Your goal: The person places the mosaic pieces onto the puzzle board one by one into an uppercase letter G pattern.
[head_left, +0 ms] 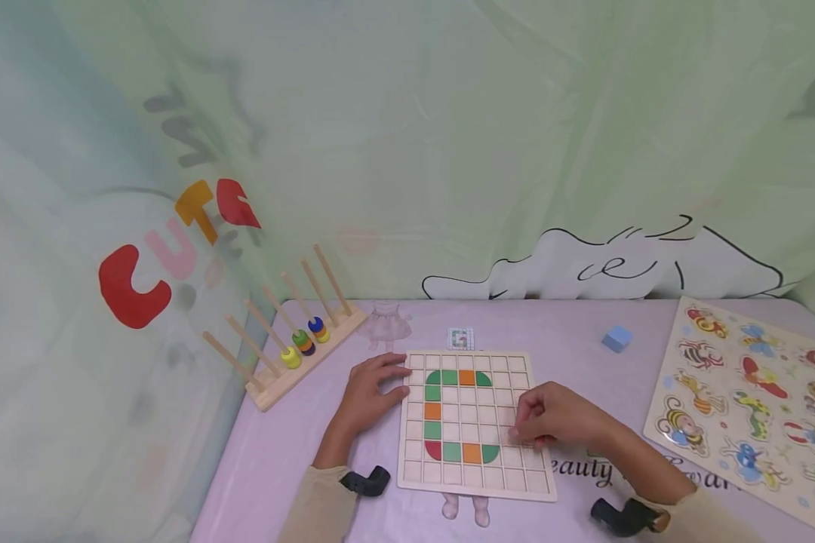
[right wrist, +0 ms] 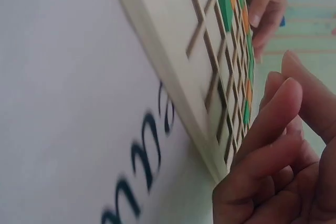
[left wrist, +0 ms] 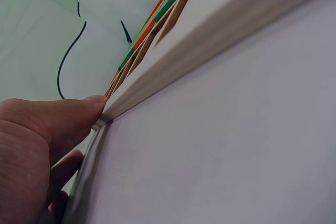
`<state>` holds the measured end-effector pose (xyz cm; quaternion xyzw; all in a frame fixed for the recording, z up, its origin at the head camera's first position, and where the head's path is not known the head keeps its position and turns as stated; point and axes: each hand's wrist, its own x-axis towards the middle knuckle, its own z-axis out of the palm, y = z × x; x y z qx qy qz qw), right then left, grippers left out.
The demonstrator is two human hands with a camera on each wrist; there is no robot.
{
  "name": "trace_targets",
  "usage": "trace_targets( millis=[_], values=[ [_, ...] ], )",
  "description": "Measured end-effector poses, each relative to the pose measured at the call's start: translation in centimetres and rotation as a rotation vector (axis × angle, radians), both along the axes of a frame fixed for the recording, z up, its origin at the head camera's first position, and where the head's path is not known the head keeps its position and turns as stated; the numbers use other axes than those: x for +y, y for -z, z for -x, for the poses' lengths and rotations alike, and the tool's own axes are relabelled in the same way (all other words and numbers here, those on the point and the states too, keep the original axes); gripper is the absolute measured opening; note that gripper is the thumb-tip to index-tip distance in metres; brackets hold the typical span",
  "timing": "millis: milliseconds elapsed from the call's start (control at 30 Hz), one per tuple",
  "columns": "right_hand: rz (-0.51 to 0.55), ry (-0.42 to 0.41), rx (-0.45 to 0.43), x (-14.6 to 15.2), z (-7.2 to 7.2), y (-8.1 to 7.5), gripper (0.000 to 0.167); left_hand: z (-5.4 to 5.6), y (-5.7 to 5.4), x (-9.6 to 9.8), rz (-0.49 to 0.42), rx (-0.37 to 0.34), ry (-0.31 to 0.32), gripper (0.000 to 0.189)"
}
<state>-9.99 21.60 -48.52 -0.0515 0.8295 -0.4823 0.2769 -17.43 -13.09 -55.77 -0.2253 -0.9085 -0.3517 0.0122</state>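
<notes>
The grid board (head_left: 477, 424) lies flat near the front edge of the table (head_left: 285, 452), about midway along it, with green, orange and red tiles (head_left: 450, 377) set into its cells in a C shape. The left hand (head_left: 370, 392) rests with straight, relaxed fingers against the board's left edge near its far corner, bracing it rather than grasping; the left wrist view shows a fingertip (left wrist: 92, 106) butted against the wooden rim. The right hand (head_left: 557, 418) hovers over the board's right side, near its front corner, with fingers curled together as if pinching something small, but no view shows a piece between them, so I cannot tell whether it holds one. The main risk, as I judge it, is the board sliding on the smooth cloth if the right hand presses sideways, since the left hand only leans on one edge. A knock could also lift the loose tiles out of their cells and break the pattern. The blue block (head_left: 616, 338), the peg rack (head_left: 292, 339) and the animal puzzle (head_left: 747, 400) stand well apart and seem safe.
</notes>
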Motion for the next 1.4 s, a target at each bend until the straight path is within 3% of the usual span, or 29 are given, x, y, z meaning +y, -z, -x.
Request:
trace_targets(
  millis=[433,700,1400],
  values=[
    [-0.115,0.006,0.014,6.1,-0.8,-1.3,0.023,-0.1,0.0,0.0,0.011,0.008,-0.004,0.030],
    [-0.269,0.046,0.037,8.2,-1.2,-0.7,0.023,-0.1,0.0,0.0,0.009,0.001,-0.006,0.030],
    [-0.392,0.097,0.053,8.2,-2.1,0.3,0.027,0.0,0.1,0.0,0.008,-0.014,-0.010,0.030]
  ],
)
